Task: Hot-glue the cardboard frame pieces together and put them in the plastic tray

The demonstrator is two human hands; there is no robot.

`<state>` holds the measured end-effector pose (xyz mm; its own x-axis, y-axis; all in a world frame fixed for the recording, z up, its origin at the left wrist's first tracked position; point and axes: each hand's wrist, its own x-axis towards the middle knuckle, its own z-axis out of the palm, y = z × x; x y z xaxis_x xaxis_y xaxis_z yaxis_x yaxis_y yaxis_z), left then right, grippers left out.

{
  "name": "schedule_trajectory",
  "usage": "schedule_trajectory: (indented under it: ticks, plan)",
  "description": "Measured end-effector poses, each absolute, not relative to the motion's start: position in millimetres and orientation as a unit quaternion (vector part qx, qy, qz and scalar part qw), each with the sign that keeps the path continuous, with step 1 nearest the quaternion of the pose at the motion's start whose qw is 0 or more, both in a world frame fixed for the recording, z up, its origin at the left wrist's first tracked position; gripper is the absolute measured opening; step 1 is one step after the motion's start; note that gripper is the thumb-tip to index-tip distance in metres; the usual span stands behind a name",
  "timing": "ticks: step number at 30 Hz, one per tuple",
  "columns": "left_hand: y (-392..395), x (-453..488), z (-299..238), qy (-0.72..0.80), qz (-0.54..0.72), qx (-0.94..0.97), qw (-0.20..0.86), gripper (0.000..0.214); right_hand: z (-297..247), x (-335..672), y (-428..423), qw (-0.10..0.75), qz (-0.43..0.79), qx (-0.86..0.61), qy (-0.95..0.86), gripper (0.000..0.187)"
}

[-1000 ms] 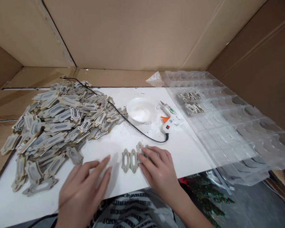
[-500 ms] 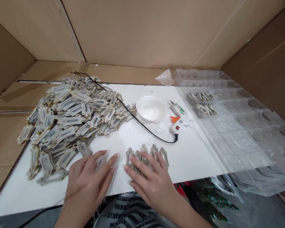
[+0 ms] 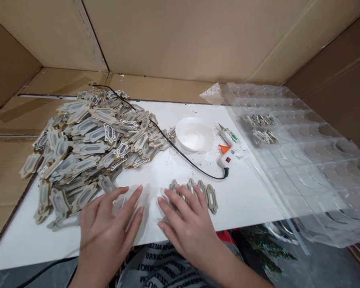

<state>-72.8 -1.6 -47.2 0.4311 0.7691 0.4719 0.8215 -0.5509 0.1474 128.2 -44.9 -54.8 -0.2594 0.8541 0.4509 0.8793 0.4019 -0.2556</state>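
Observation:
My right hand lies palm down with fingers spread over a short row of grey, frame-shaped ornamental pieces near the table's front edge. Its fingers partly cover the row. To its left, my left hand is open, fingers apart, above the white tabletop and holding nothing I can see. Just beyond its fingers, a large heap of similar pieces covers the left side. Most show plain grey backs; a few show dark faces with white scrollwork.
A white bowl with white contents stands at the centre. A corded white tool with an orange tip and a cutter lie right of it. Clear compartment trays fill the right side; two compartments hold pieces. Cardboard walls surround the table.
The row of pieces has shifted slightly right under my right hand and sits closer together. My left hand has moved a little left. The view has tilted slightly.

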Motion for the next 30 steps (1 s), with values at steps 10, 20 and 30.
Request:
schedule_trajectory:
  ticks: [10,20,30]
  plan:
    - [-19.1,-83.4,-50.7,-0.399,-0.208,-0.890,0.073,0.030,-65.2,135.6,-73.0,0.287,-0.050,-0.489,-0.822,0.016]
    - [-38.9,-86.7,-59.2,-0.338,-0.261,-0.904,-0.021,0.025,-70.5,131.8,-79.8,0.358,-0.049,-0.474,-0.803,0.018]
    - [-42.3,-86.4,-65.1,-0.269,-0.301,-0.913,-0.055,0.027,-76.6,129.0,-80.8,0.380,-0.050,-0.477,-0.791,0.016]
